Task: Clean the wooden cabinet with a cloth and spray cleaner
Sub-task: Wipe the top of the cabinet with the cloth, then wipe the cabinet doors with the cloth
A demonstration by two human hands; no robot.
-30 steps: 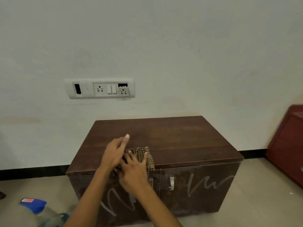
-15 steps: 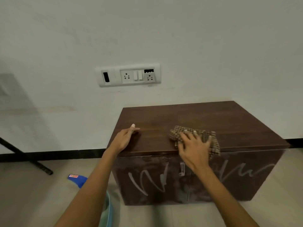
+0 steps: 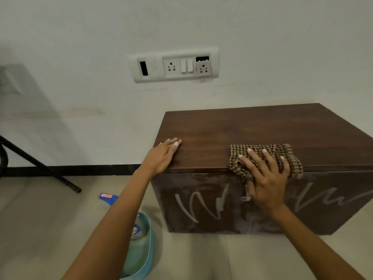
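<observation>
A low dark wooden cabinet (image 3: 262, 126) stands against the wall, its dusty doors marked with pale squiggles. A brown checked cloth (image 3: 260, 150) lies over the top's front edge, near the middle. My right hand (image 3: 266, 178) presses flat on the cloth with fingers spread. My left hand (image 3: 163, 156) rests flat on the top's front left corner, fingers straight. A spray cleaner bottle (image 3: 139, 245) with a blue head (image 3: 109, 198) lies on the floor to the left of the cabinet, partly hidden by my left forearm.
A white socket and switch panel (image 3: 173, 65) sits on the wall above the cabinet. A black stand leg (image 3: 40, 164) slants across the floor at the left. Beige tiled floor (image 3: 40, 229) lies in front and to the left.
My right hand has slid the cloth to the right along the front edge. My left hand left the cloth and now rests flat on the left corner. The view shifted left.
</observation>
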